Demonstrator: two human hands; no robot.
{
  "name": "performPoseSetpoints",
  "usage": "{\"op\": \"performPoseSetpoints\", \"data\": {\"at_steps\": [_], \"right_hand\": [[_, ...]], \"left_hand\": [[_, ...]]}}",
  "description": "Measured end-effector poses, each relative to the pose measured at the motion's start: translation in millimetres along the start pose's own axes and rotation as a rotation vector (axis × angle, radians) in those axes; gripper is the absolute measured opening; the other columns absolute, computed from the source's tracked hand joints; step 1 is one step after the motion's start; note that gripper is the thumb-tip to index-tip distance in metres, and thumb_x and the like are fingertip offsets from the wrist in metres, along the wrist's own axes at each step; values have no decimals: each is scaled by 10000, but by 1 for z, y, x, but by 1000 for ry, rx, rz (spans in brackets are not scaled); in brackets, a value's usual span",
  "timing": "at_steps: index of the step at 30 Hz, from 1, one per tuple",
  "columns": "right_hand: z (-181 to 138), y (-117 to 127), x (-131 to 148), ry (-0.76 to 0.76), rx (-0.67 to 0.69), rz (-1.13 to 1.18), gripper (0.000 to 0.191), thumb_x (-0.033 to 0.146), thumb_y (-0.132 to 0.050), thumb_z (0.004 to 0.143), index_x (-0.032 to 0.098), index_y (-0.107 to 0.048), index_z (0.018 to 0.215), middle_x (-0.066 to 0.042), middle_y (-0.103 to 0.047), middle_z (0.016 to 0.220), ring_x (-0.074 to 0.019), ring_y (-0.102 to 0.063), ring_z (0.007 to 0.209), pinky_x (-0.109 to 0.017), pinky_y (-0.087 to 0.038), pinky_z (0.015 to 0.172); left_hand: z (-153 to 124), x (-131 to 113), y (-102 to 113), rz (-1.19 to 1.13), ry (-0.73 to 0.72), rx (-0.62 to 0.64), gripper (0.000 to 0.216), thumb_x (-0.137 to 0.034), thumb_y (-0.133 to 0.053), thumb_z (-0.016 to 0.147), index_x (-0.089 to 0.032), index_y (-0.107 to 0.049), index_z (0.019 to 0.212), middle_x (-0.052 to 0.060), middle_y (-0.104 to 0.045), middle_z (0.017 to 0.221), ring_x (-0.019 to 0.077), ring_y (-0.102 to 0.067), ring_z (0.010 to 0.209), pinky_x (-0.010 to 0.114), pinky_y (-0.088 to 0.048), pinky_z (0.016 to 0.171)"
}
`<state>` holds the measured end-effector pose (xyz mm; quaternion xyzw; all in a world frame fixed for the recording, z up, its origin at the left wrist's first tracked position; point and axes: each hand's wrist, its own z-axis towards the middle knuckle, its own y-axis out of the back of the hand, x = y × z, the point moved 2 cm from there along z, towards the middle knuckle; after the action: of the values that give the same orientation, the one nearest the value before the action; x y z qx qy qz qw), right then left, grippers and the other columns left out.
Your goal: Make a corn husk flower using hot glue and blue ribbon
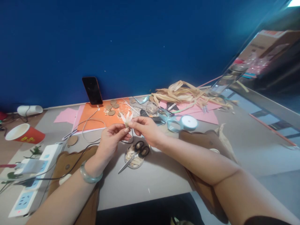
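Left hand, right hand, pinching pale husk petals (thin, pointed)

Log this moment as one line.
left hand: pinching husk petals | right hand: pinching husk petals | scissors: lying on dish below hands

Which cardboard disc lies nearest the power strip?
The lone cardboard disc on the grey table, left of the left hand; the other discs lie farther back, around the orange sheet.

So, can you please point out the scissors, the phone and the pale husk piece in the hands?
scissors [135, 155]: head view, on the pivot by the black handles.
phone [92, 90]: head view, middle of its dark screen.
husk piece [127, 118]: head view, on its pale petals.
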<state>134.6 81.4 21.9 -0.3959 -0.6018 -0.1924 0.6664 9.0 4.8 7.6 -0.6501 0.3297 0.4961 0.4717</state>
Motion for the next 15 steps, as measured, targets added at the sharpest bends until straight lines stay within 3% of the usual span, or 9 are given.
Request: {"op": "performPoseSetpoints", "data": {"at_steps": [15], "right_hand": [[-1,-1,-1,18,-13,-22,288,409,-722,702,141,-623,662,71,-460,458,-47,-365,432,-214,-241,460]], "left_hand": [[-5,-4,-3,73,-47,-77,251,-266,-788,652,-129,-674,829,8,-689,672,114,-645,554,242,-544,584]]}}
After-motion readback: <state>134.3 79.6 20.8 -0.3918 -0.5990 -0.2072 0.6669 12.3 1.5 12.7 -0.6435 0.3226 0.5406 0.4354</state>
